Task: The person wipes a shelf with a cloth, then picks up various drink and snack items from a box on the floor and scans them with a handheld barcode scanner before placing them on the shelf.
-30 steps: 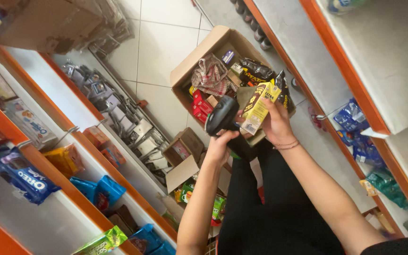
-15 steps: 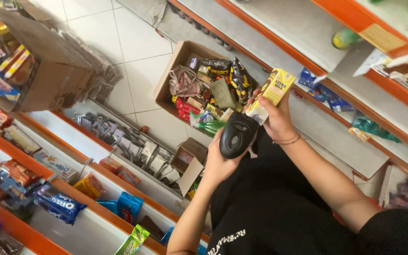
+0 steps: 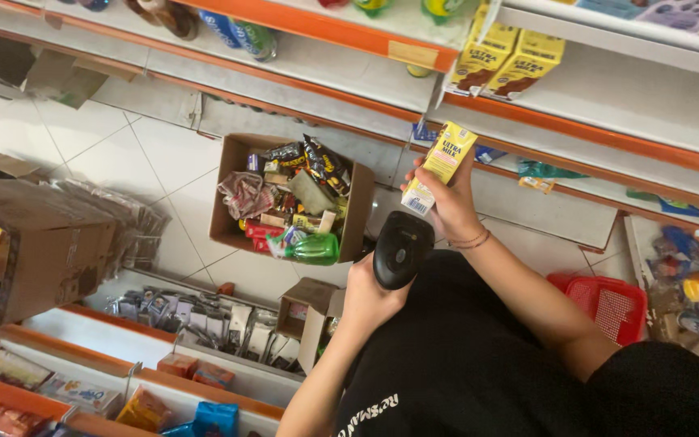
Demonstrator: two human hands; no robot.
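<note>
The left hand (image 3: 368,293) is wrapped around the handle of a black barcode scanner (image 3: 400,249), whose rounded head rises just above the knuckles and points up toward the right hand. The right hand (image 3: 451,202) sits above and slightly to the right of the left, the two hands apart but near, and its fingers are closed around a small yellow milk carton (image 3: 440,167) held tilted, the white lower end of the carton turned down toward the scanner head and just beside it without clearly touching. Thin bracelets (image 3: 472,240) circle the right wrist. To the left of both hands, on the tiled floor (image 3: 135,158), stands an open cardboard box (image 3: 289,199) crammed with mixed snack packets and a green bottle. Above the right hand, on the white shelf with an orange edge (image 3: 576,97), stand two more yellow cartons (image 3: 507,57) of the same kind. To the right of the right forearm lies a red plastic basket (image 3: 608,303). Far to the left of the left hand a larger brown carton (image 3: 42,243) lies on its side, and below it run lower shelves with packaged goods (image 3: 82,392).
</note>
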